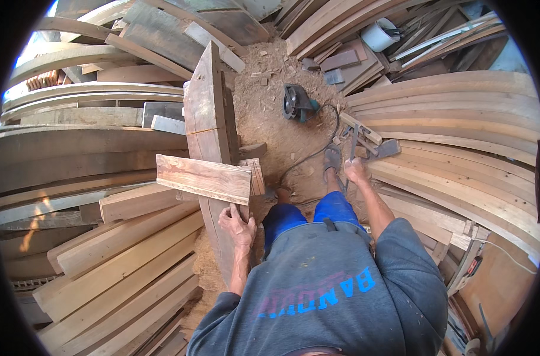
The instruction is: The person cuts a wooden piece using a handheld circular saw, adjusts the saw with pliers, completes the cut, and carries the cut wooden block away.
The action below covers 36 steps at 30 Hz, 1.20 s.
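A short wooden board [203,179] lies crosswise over a thick wooden beam [209,118]. My left hand [239,228] is closed at the board's near edge, towards its right end, with one finger reaching up against it. The fingertips are partly hidden there. Off to the right, beside my knee, my right hand [356,171] is wrapped around a narrow grey metal bar [354,141] that points away from me. Its exact kind is too small to tell. Just beyond that hand are a pale wooden block [361,129] and a dark flat blade-like piece [388,148].
A circular saw [296,104] with a dark cord [308,156] sits on the sawdust-covered floor ahead. Stacked planks rise on the left [121,237] and right [454,166]. At the far right stands a white bucket [381,35]. A small wood block [256,176] is beside the beam.
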Available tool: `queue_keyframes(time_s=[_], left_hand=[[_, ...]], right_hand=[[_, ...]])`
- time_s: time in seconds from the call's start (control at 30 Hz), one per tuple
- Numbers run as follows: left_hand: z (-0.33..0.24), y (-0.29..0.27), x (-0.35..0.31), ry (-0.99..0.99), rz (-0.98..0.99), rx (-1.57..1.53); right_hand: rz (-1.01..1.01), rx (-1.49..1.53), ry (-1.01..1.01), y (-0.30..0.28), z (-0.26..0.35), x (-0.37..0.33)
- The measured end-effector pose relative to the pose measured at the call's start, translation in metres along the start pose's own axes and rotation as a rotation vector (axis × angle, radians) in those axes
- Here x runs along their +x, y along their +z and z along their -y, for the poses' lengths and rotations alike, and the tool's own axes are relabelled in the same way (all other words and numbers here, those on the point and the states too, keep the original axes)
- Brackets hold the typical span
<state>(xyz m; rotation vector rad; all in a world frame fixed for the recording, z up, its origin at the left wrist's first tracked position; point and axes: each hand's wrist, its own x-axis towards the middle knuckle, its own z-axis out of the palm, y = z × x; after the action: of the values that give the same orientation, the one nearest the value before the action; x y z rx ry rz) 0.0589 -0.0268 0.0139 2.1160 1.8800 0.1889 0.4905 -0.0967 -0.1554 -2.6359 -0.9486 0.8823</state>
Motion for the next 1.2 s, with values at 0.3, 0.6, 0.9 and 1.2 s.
queue_keyframes(time_s=[0.3, 0.6, 0.9, 1.2], left_hand=[[-0.004, 0.019, 0.07, -0.124, -0.068, 0.126], [0.02, 0.009, 0.048, 0.109, -0.015, 0.003], [0.026, 0.014, 0.07, 0.09, 0.022, 0.091], [0.036, 0.019, 0.081, 0.204, -0.148, 0.051]], right_hand=[[0.168, -0.127, 0.139, 0.024, -0.086, 0.015], [0.303, -0.098, 0.15, -0.02, -0.021, 0.005], [0.313, -0.11, 0.1, -0.001, -0.035, 0.004], [0.246, 0.029, 0.205, -0.007, -0.059, -0.013]])
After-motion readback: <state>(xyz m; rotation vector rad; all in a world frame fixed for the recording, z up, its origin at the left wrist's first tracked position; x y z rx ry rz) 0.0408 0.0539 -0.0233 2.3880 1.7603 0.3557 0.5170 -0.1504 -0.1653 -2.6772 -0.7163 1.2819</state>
